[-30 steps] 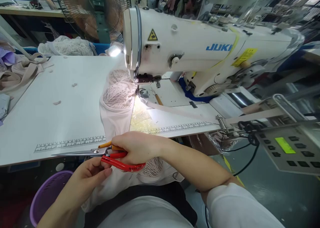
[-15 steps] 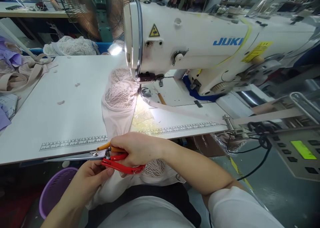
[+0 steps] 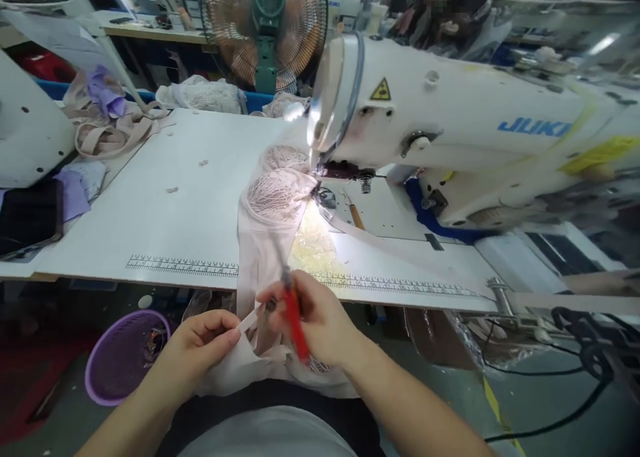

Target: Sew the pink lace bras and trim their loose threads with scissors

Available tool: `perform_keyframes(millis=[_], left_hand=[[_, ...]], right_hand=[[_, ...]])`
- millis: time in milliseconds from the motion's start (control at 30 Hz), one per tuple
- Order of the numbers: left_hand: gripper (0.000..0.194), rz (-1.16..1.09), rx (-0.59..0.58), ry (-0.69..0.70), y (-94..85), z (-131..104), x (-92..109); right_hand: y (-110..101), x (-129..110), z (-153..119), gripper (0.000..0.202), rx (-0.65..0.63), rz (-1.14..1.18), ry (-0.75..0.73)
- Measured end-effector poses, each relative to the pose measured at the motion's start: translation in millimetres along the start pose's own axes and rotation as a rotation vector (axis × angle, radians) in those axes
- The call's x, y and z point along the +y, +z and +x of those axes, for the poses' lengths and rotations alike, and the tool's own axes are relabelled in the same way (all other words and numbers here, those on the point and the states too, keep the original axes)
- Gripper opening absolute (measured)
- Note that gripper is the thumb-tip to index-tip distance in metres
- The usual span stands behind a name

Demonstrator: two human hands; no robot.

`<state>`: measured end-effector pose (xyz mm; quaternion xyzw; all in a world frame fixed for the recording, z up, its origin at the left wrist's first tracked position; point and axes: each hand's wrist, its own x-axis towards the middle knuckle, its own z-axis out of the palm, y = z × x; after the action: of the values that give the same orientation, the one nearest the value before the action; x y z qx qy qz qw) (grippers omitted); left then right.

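Note:
A pale pink bra (image 3: 273, 203) with lace-patterned cups lies on the machine bed, one cup under the presser foot. Its lower part hangs over the table's front edge onto my lap. My left hand (image 3: 200, 350) is closed, pinching a narrow pale strip (image 3: 249, 321) of the bra between thumb and fingers. Red-handled scissors (image 3: 296, 327) are in my right hand (image 3: 325, 317), blurred by motion, blades pointing up and away from me. The right fingertips are close to the strip's far end; whether they grip it I cannot tell.
A white JUKI sewing machine (image 3: 450, 117) stands over the table (image 3: 150, 197), with a wooden-handled tool (image 3: 356, 215) beside its needle area. A phone (image 3: 31, 217) and fabric pieces (image 3: 120, 127) lie at left. Below is a purple basket (image 3: 107, 377); a fan (image 3: 265, 30) stands behind.
The scissors have swung from pointing left to pointing away from me, moving right with my right hand. My left hand has come off the scissors' side and holds the strip. The view has shifted left.

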<state>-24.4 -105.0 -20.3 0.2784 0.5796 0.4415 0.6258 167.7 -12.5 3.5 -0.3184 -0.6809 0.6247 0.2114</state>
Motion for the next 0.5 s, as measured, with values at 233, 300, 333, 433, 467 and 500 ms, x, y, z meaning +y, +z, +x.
perform_keyframes(millis=[233, 300, 333, 433, 467, 500], left_hand=[[0.028, 0.042, -0.005, 0.015, -6.8, -8.2, -4.2], [0.029, 0.066, -0.038, 0.033, -7.1, -8.5, -4.0], [0.029, 0.077, -0.05, 0.042, -6.5, -8.5, -3.3], [0.026, 0.101, -0.044, 0.05, -2.8, -8.7, 0.2], [0.026, 0.108, -0.039, 0.049, -1.5, -8.9, 1.4], [0.026, 0.114, -0.034, 0.047, -0.5, -9.2, 2.4]], right_hand=[[7.4, 49.4, -54.8, 0.036, -0.385, -0.289, 0.065], [12.0, 57.8, -59.2, 0.038, -0.403, -0.392, 0.137], [14.2, 59.3, -59.2, 0.039, -0.397, -0.426, 0.16], [19.7, 53.3, -52.4, 0.041, -0.386, -0.522, 0.22], [21.3, 48.8, -48.8, 0.04, -0.387, -0.544, 0.232], [22.9, 43.8, -45.0, 0.039, -0.388, -0.561, 0.238]])
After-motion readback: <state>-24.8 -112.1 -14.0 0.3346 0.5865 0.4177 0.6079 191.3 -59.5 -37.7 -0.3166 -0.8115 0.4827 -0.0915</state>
